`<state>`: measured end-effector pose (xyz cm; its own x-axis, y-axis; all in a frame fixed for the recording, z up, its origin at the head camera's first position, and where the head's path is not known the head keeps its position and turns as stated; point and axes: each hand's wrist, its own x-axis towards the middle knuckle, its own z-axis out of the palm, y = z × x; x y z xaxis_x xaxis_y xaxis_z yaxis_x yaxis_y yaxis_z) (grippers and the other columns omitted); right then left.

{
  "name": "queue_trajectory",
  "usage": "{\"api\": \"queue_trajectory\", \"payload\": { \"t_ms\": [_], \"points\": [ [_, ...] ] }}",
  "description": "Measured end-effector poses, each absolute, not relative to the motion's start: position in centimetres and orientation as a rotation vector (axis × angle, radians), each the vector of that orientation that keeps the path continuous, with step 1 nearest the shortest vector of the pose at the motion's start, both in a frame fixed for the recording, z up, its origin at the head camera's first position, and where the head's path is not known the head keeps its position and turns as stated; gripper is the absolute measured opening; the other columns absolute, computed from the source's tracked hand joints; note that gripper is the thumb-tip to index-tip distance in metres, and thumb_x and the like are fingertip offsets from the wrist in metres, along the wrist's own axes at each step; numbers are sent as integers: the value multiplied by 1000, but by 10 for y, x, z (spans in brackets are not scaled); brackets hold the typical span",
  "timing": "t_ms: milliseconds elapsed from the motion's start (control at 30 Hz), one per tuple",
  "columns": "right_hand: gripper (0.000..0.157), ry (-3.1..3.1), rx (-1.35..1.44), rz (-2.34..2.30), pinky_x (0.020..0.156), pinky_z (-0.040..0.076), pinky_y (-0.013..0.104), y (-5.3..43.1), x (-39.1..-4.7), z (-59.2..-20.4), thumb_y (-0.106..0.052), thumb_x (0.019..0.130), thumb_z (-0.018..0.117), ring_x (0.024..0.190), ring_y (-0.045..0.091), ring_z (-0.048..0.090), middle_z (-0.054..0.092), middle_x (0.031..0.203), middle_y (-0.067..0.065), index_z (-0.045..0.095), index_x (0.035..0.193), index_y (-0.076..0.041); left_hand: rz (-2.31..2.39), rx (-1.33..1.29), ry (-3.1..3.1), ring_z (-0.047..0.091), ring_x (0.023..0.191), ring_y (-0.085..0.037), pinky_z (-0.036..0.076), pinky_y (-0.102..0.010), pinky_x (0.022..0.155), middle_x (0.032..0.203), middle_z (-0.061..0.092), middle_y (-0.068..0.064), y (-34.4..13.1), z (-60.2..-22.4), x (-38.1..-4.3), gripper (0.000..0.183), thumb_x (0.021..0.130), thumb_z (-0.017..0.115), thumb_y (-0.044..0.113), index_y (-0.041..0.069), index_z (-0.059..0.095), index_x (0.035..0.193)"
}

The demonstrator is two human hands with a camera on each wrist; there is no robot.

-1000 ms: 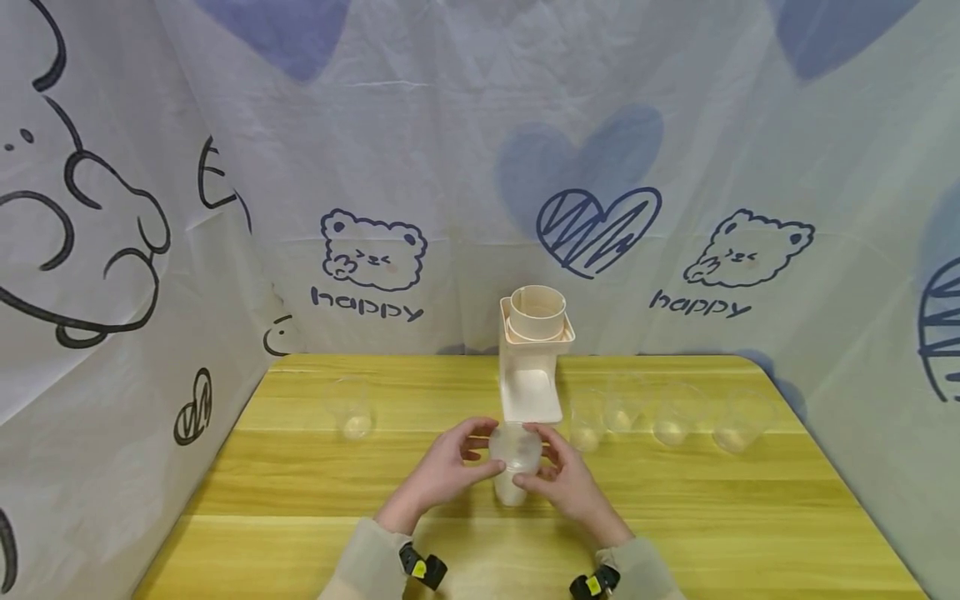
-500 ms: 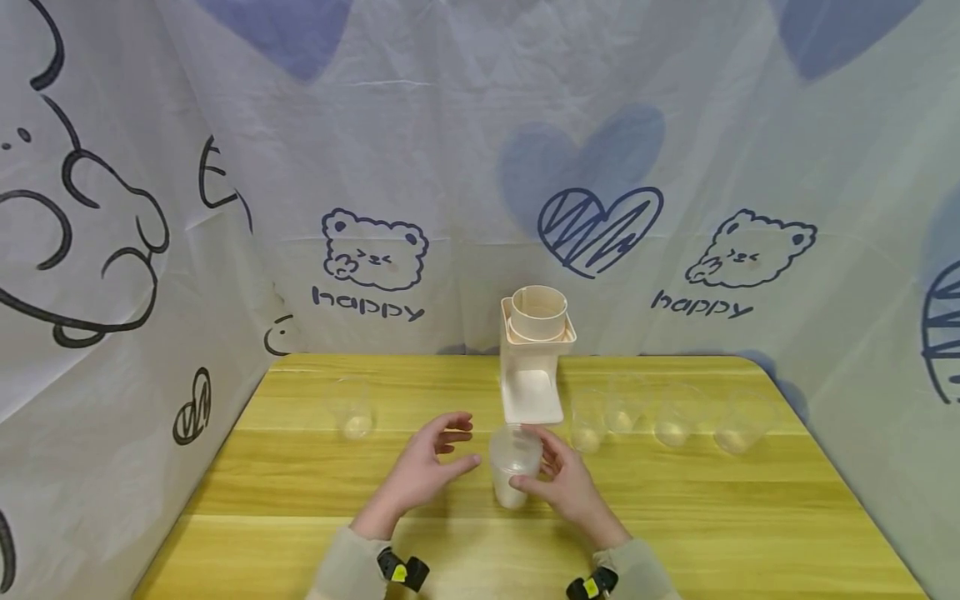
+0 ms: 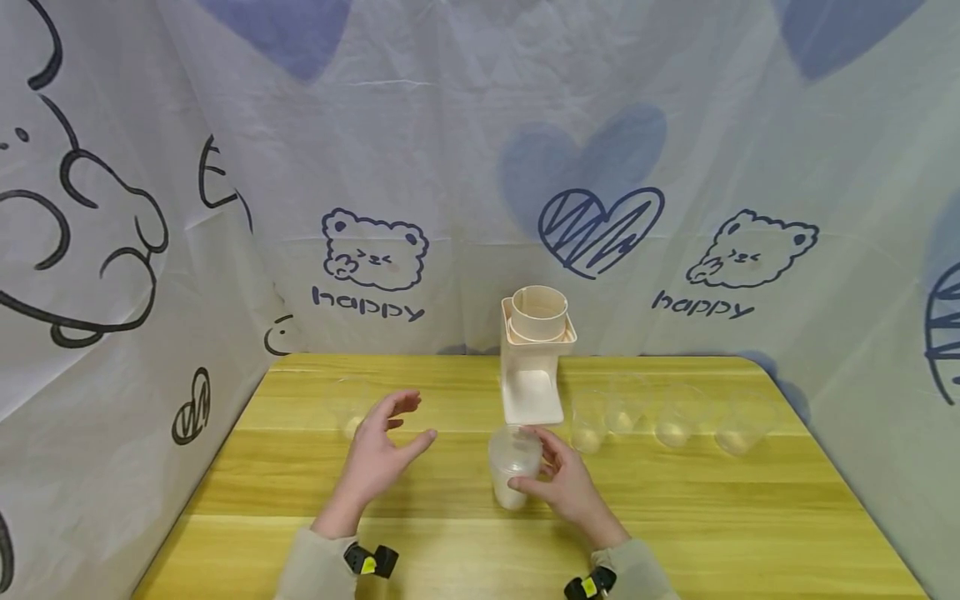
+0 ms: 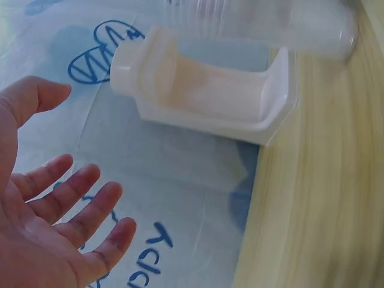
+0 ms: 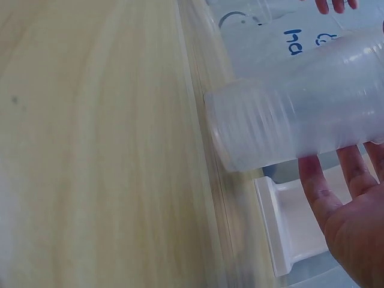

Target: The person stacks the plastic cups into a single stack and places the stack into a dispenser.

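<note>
A stack of nested clear plastic cups (image 3: 513, 460) stands upright on the table, ridged near its base in the right wrist view. My right hand (image 3: 566, 483) holds it from the right side, thumb in front and fingers behind. In the right wrist view, fingertips of that hand (image 5: 354, 210) touch the stack's wall (image 5: 294, 120). Off to the left, my left hand (image 3: 375, 454) is in the air with spread fingers and nothing in it. It is nearest to a single clear cup (image 3: 345, 396), which it partly covers in the head view.
Behind the stack stands a cream-coloured holder (image 3: 531, 396) with a round ring (image 3: 538, 315) on top, near the table's back edge. Several clear cups (image 3: 672, 421) stand in a row to the right. A printed cloth (image 3: 465, 167) hangs behind the wooden table (image 3: 675, 517).
My left hand has let go of the cup stack and moved left, towards the single cup. My right hand stays at the stack, which has hardly moved.
</note>
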<state>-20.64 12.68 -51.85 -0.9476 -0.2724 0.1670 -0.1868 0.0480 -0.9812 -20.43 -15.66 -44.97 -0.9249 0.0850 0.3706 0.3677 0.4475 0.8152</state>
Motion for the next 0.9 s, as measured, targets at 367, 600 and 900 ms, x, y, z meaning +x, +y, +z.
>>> {"api": "queue_trajectory", "payload": {
  "t_ms": [367, 600, 900],
  "points": [
    [74, 2244, -464, -2045, 98, 47, 37, 127, -206, -517, -4, 75, 84, 119, 32, 52, 55, 131, 19, 47, 140, -3, -1340, -197, -2334, 43, 127, -34, 35, -52, 106, 140, 48, -13, -192, -448, -213, 72, 78, 85, 21, 10, 49, 140],
    [73, 2242, -474, -2041, 99, 47, 37, 127, -206, -517, -5, 77, 84, 119, 32, 52, 55, 131, 19, 47, 139, -2, -1244, -49, -2350, 36, 134, -39, 30, -61, 108, 145, 42, -17, -214, -458, -225, 79, 77, 85, 22, 7, 45, 144],
    [72, 2238, -483, -2043, 99, 47, 37, 127, -206, -516, -4, 76, 84, 119, 32, 52, 55, 131, 19, 47, 139, -2, -1251, 112, -2472, 22, 141, -43, 25, -62, 111, 158, 21, -20, -232, -472, -236, 100, 81, 81, 35, 10, 20, 156]
  ]
}}
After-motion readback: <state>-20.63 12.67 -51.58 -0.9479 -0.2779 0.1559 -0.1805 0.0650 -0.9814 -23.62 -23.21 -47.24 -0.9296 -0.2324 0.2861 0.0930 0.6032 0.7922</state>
